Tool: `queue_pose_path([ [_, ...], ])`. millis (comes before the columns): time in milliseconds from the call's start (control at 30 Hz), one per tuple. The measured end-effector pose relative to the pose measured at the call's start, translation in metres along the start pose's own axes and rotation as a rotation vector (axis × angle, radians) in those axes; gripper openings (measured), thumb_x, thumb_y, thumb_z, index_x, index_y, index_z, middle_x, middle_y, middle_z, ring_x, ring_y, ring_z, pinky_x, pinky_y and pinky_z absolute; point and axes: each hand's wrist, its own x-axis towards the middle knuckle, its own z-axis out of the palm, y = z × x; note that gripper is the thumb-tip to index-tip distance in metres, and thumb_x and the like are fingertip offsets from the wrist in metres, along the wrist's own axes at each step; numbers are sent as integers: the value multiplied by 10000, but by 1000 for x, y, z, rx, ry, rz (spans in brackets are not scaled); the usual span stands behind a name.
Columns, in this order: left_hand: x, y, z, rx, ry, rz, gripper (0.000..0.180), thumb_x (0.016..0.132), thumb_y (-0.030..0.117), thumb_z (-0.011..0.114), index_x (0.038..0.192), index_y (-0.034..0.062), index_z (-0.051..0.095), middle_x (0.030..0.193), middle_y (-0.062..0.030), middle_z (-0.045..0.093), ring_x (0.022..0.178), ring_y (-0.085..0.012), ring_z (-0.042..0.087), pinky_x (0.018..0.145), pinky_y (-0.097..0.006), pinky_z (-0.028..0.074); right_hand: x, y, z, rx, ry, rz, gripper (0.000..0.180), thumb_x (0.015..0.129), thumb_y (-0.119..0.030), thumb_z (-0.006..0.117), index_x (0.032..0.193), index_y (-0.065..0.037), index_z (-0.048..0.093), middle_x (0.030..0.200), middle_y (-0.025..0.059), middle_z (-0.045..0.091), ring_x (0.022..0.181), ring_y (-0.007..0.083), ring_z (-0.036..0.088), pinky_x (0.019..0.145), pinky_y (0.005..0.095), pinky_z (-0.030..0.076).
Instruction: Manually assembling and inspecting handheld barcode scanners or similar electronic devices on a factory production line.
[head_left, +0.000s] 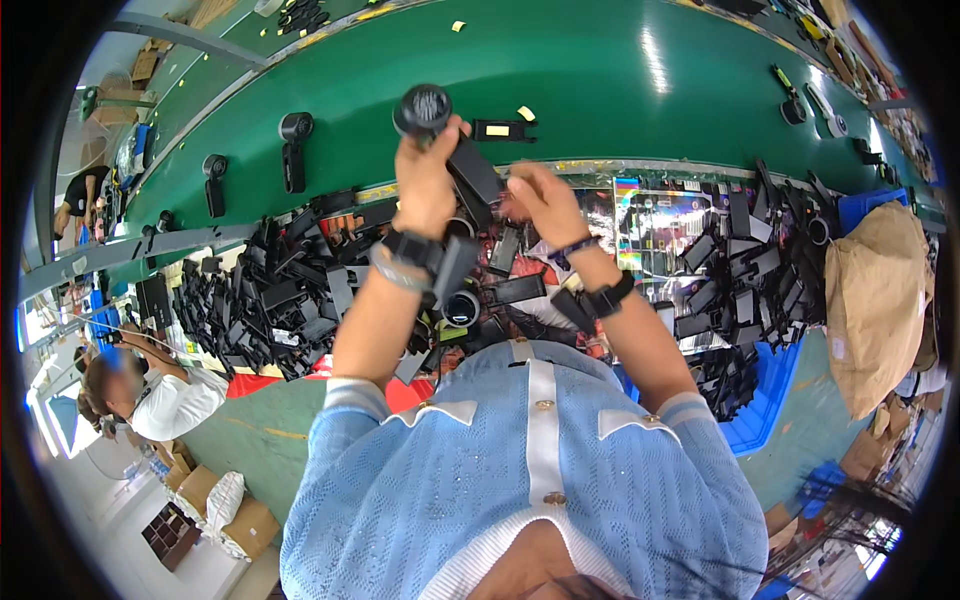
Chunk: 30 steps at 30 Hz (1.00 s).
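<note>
My left hand [426, 185] is closed around a black handheld fan [476, 175], just below its round grilled head [424, 108]. The fan is tilted, with its handle running down to the right over the near edge of the green belt. At the handle's lower end is my right hand [548, 205], its fingers bent in a pinch; whatever lies between them is too small to make out. Just beyond the handle, a flat black part with a yellow label [505, 131] lies on the belt. Below my hands are loose black parts [515, 290] and a round-headed piece [461, 308].
A green conveyor belt [580, 80] crosses ahead, carrying upright fans [293, 150] at left. Black parts are heaped left [285, 290] and right [745, 260] on the bench. Right of me stand a blue bin [770, 400] and a brown sack [878, 300]. A co-worker [165, 395] is at left.
</note>
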Motion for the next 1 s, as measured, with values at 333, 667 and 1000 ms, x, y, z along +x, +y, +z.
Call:
queue_pose_path([
  [333,171,-40,-120,1076,270,21,404,713,150,751,978,-83,556,881,-151,633,776,-242,621,669,-351,488,111,31,13,-1332,36,-616,404,723,-169,680,1091,-66,550,1126,86,574,1056,232,516,825,409,434],
  [667,125,37,-120,1715,468,-249,354,727,312,611,944,39,672,1026,-241,622,975,-370,609,820,-453,492,32,-12,-69,-285,45,301,234,821,-191,643,894,-46,475,704,74,608,437,103,543,398,247,446],
  [1000,111,37,-280,1929,475,-265,255,859,127,430,1076,47,537,1164,-212,560,1077,-411,537,887,-490,453,-103,-25,-130,417,124,481,337,885,-122,555,1171,35,469,919,115,632,651,197,655,480,273,527],
])
